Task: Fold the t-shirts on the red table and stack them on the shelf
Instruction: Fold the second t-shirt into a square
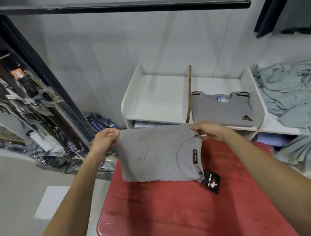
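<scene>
1. Shelf (156, 115): white, centre to right of frame, above the table's far edge. A thin upright divider splits it into two bays; the left bay shows bare board.
2. Table (178, 210): red, lower centre of frame, its far edge near the shelf front.
3. Loose shirts (294, 104): pale heap, unfolded, right edge of frame.
4. Folded shirt (224, 109): grey, striped shoulders, flat in the right bay.
5. Shirt (154, 156): grey, folded to a rectangle, centre of frame; top edge lifted, lower edge on or just over the table's far part. Long axis runs left to right, between the two grips. Collar and black hang tag (212, 181) toward the right.
6. Left hand (105, 141): pinches the shirt's upper left corner.
7. Right hand (207, 132): pinches the upper right corner, beside the collar.
8. Judgement: the right bay lies above and right of the grips, the right hand nearer; the carry probably goes up and right onto the folded shirt.
</scene>
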